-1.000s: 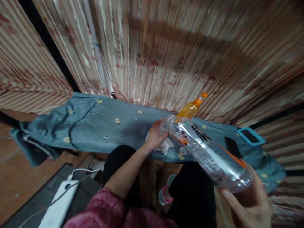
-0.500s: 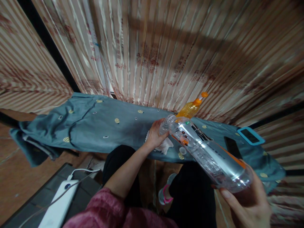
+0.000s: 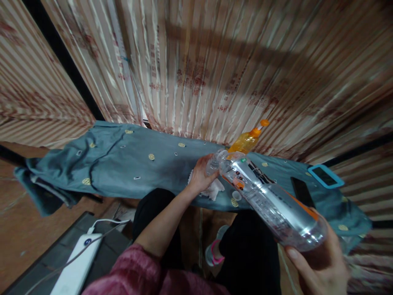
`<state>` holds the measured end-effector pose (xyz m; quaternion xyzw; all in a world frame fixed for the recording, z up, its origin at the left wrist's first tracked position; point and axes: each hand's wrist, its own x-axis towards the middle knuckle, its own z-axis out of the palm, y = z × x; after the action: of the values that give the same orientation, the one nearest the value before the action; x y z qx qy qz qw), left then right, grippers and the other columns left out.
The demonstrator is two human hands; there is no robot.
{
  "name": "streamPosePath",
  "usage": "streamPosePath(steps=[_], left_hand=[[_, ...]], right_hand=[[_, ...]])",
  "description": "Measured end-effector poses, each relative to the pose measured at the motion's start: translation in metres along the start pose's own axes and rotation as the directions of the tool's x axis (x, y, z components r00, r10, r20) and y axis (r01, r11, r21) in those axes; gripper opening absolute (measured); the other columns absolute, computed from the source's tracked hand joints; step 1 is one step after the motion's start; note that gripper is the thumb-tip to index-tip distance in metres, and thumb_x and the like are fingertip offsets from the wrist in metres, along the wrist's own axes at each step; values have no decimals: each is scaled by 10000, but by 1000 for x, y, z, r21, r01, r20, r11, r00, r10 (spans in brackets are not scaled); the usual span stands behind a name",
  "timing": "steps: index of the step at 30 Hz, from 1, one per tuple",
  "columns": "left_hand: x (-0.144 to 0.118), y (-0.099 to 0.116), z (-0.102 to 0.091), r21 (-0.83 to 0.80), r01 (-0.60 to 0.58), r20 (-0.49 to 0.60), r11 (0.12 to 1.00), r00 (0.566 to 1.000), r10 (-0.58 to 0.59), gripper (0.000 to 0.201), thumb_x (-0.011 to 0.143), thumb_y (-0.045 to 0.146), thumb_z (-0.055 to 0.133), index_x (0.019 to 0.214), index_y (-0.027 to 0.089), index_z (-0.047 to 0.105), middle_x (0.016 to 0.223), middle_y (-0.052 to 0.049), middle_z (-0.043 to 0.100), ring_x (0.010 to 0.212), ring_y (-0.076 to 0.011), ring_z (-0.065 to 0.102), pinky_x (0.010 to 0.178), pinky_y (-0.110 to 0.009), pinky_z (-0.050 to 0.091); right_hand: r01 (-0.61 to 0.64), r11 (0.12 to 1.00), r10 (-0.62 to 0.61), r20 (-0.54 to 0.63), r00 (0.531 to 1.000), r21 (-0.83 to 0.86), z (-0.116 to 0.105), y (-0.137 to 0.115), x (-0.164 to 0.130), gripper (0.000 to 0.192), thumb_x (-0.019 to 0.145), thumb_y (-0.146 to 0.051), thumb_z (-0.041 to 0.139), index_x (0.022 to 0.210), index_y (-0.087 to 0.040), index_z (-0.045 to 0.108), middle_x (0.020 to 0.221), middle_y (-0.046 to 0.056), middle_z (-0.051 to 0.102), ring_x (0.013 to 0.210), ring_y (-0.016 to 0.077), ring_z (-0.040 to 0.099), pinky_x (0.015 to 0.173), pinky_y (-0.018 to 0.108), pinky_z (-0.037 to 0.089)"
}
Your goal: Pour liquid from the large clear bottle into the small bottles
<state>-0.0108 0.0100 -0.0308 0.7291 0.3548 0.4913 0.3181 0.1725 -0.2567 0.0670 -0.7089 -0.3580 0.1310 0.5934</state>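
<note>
Head view, step in hand: we judge that we are wiping the open mouth of the clear plastic bottle (image 3: 270, 200), which lies tilted between our two hands, neck away from us.
Right hand (image 3: 319, 266): its fingers are wrapped under the bottle's base, holding it up near our lap.
Left hand (image 3: 201, 174): its fingers are closed on a white tissue (image 3: 213, 188) and pressed against the bottle's neck; the tissue hangs just below them, touching the cloth.
Next move: we reckon it calls for a steady base grip while the left fingers work round the rim, keeping the neck over the desk (image 3: 129, 164), which is covered in blue-grey cloth.
Bottle cap (image 3: 236, 195): small and white, on the cloth just right of the left fingers, under the bottle.
Orange drink bottle (image 3: 247, 139): standing beyond the left fingers, just behind the clear bottle's neck; a swing of the neck could knock it.
Phones: a dark one (image 3: 302, 191) and one in a blue case (image 3: 326, 176), well right of the left fingers.
Power bank (image 3: 76, 266): white, cabled, low at our left, well apart.
</note>
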Motion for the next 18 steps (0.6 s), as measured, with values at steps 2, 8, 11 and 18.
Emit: streamPosePath(steps=[2, 8, 11, 18], left_hand=[[0, 0, 0, -2, -1, 2, 1000, 1000, 1, 637, 844, 420, 855, 1412, 231, 636, 1416, -139, 730, 1336, -373, 676, 1170, -577, 538], [1, 4, -2, -1, -13, 7, 1000, 1000, 13, 618, 858, 399, 841, 1412, 230, 626, 1407, -144, 736, 1319, -368, 695, 1164, -570, 546], [1, 7, -3, -4, -15, 11, 1000, 1000, 15, 623, 863, 414, 839, 1417, 231, 622, 1405, -145, 736, 1316, -369, 699, 1162, -572, 548], [1, 7, -2, -24, 1, -1, 1000, 1000, -1, 722, 846, 400, 841, 1481, 199, 564, 1453, -177, 702, 1371, -376, 669, 1209, -596, 510]], right_hand=[[-20, 1000, 20, 0, 1000, 5, -1, 2, 0, 1236, 545, -495, 1000, 1620, -181, 477, 1614, 204, 514, 1506, 524, 438, 1284, 747, 210], [-45, 999, 45, 18, 999, 16, -2, 8, -1, 1205, 588, -513, 987, 1633, -222, 463, 1637, 180, 503, 1508, 500, 442, 1282, 736, 220], [-28, 999, 28, 4, 1000, 16, -2, 10, 0, 1164, 603, -528, 977, 1609, -209, 487, 1630, 185, 509, 1508, 495, 441, 1286, 731, 208], [4, 1000, -4, 51, 999, 14, -10, 27, 3, 1111, 647, -490, 970, 1611, -230, 484, 1625, 178, 522, 1462, 470, 510, 1270, 701, 283]])
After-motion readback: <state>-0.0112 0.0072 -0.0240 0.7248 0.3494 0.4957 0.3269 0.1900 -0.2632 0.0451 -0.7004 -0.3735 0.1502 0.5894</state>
